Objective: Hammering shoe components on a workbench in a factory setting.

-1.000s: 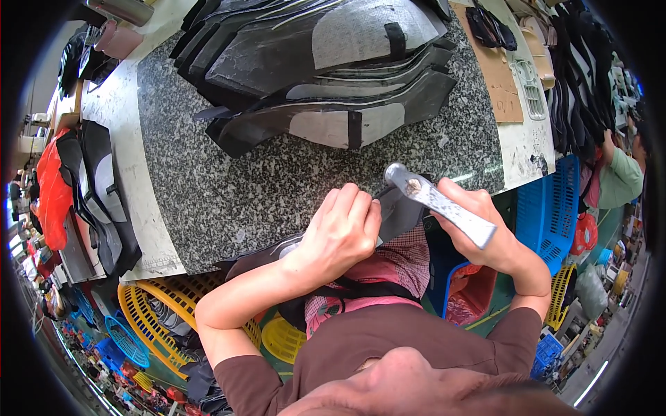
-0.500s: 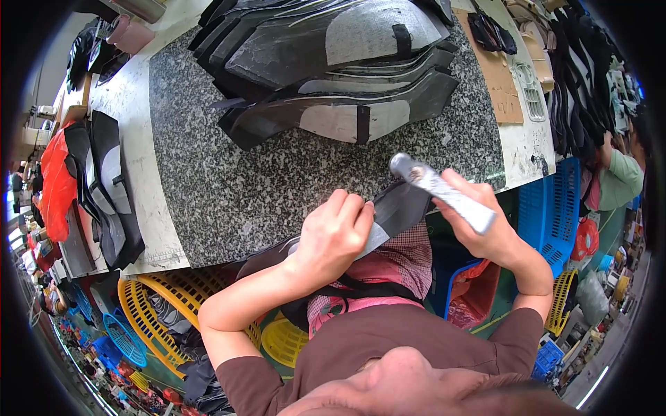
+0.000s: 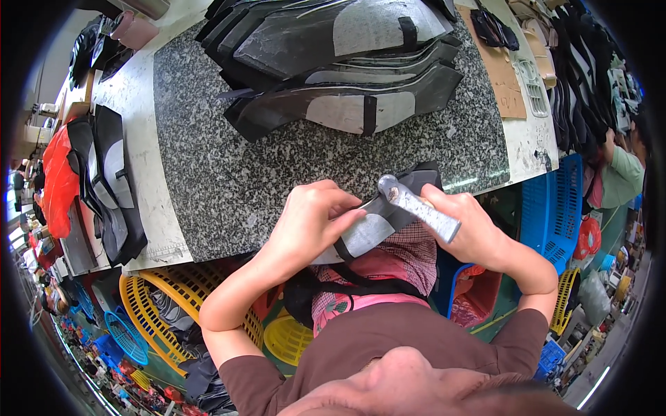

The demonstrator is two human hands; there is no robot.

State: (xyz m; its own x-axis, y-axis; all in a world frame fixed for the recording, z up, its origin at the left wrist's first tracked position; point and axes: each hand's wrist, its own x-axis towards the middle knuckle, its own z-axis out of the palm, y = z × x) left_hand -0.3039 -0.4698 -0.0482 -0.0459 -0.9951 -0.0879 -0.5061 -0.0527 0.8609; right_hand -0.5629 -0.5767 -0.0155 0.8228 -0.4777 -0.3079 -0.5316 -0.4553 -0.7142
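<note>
At the near edge of the speckled stone slab (image 3: 215, 180), a black leather-like piece with a grey patch (image 3: 365, 234) hangs partly over the edge. My left hand (image 3: 309, 220) pinches its upper edge between thumb and fingers. My right hand (image 3: 463, 223) is closed round a hammer, its handle mostly hidden by the fingers. The metal hammer head (image 3: 420, 209) is over the dark right part of the piece; whether it touches cannot be told. Farther back lies a layered stack of similar black pieces (image 3: 340, 107) with grey patches and black tabs.
More black pieces (image 3: 114, 180) hang over the left table edge beside a red plastic bag (image 3: 59, 184). Below the table are yellow baskets (image 3: 156, 315) and a blue crate (image 3: 555, 215). Brown cardboard (image 3: 510, 97) lies at the right. Another person in a green top (image 3: 624, 177) is far right.
The hammer head has come left and down over the piece. My left hand has moved slightly left, and more of the piece's grey patch shows.
</note>
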